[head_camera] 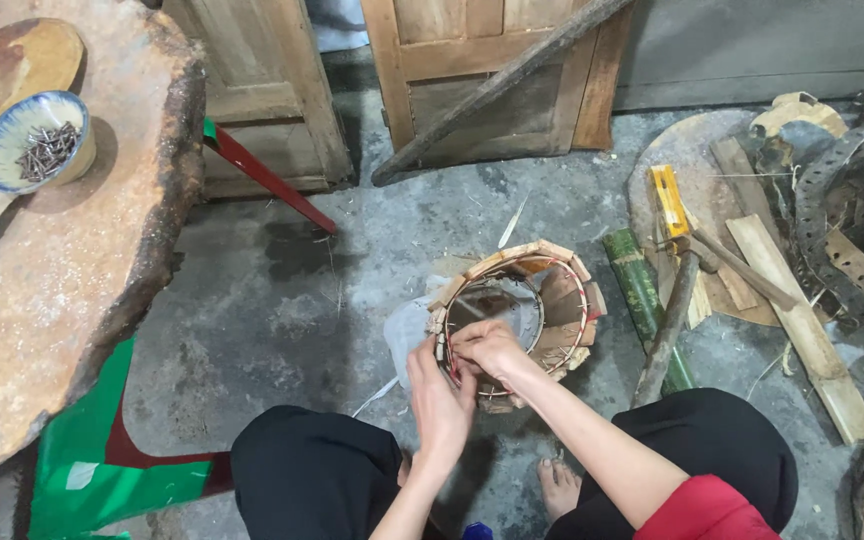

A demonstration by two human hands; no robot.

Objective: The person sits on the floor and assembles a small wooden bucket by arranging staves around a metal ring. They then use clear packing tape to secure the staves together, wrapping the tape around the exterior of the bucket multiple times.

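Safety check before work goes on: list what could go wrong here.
Both hands pinch the wire ring on the round bamboo-strip frame; a wire end or splinter may prick fingers. The bare foot rests on concrete near loose tools and bamboo scraps.

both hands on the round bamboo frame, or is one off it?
Touching, both. The head view shows the left hand and right hand with fingers pressed on the near rim of the round bamboo frame.

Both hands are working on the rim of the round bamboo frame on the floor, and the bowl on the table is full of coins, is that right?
Not quite. The head view shows the bowl holds nails, not coins. Both the left hand and right hand are at the frame rim.
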